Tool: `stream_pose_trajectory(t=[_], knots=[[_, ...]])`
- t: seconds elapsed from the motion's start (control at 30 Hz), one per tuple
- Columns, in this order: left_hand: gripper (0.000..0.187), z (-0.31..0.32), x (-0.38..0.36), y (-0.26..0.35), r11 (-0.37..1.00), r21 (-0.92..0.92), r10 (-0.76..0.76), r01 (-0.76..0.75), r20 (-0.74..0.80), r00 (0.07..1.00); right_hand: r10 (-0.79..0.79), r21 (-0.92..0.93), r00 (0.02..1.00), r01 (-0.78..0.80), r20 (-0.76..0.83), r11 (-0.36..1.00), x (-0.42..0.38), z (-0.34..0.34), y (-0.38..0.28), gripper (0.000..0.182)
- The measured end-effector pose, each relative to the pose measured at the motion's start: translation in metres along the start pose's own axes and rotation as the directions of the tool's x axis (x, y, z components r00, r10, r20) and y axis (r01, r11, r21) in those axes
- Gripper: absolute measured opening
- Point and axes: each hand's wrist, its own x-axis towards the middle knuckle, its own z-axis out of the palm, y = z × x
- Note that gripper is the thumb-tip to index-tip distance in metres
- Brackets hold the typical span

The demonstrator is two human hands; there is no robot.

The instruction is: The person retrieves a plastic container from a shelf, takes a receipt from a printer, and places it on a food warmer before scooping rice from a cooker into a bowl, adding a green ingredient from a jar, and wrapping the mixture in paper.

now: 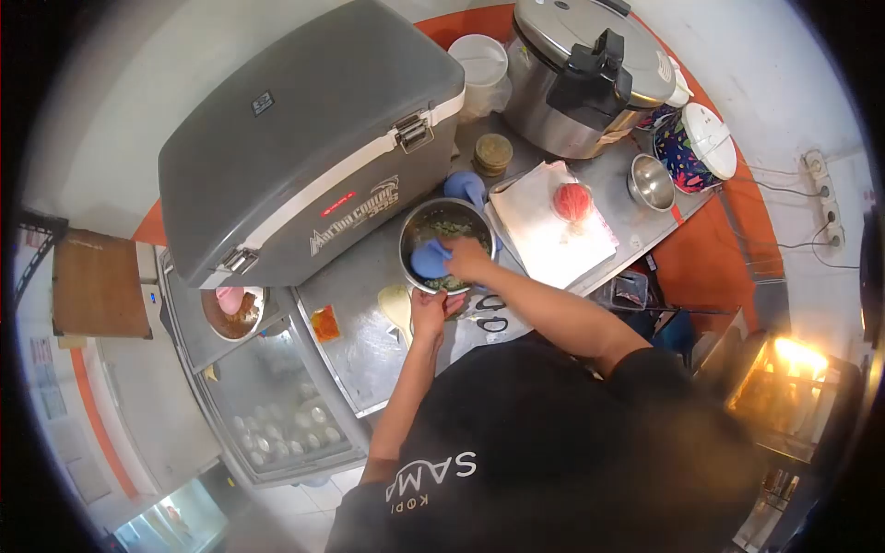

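A steel bowl (414,225) with chopped green food inside stands on the metal counter (364,355). My left hand (431,309) holds the bowl's near rim from below. Inside the bowl, my right hand (468,258) has its fingers closed on a blue scoop (430,259), which dips into the greens. Another blue item (466,187) lies just behind the bowl. Close by my left hand rests a pale flat paddle (395,306). Black-handled scissors (491,313) lie to the right of that hand.
A large grey cooler (313,138) fills the back left. Behind the bowl are a round tin (492,153) and a big cooker (562,111). Paper sheets (544,240) bear a red ball-shaped item (572,202). Farther right is a small steel bowl (652,182).
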Motion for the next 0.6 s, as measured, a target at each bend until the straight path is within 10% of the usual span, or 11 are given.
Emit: stream_pose_trajectory(t=[0.17,0.33,0.47,0.6], knots=[[0.019,0.003,-0.004,0.002,0.999,0.022,0.033,-0.034,0.018,0.999,0.205,-0.008,0.978,-0.205,-0.025,0.979,0.006,-0.021,-0.018,0.066],[0.016,-0.012,0.005,-0.006,0.993,0.104,0.062,-0.055,-0.059,0.996,-0.083,-0.137,0.940,0.134,0.330,0.981,0.005,-0.034,0.003,0.065],[0.012,-0.009,-0.005,-0.004,0.941,0.270,0.215,-0.204,-0.012,0.977,0.034,-0.133,0.998,-0.040,-0.049,0.990,0.000,-0.077,-0.009,0.066],[0.009,-0.002,-0.002,0.006,0.921,0.295,0.258,-0.254,0.026,0.966,-0.084,0.032,0.996,0.083,0.038,0.996,-0.015,-0.052,0.039,0.063]])
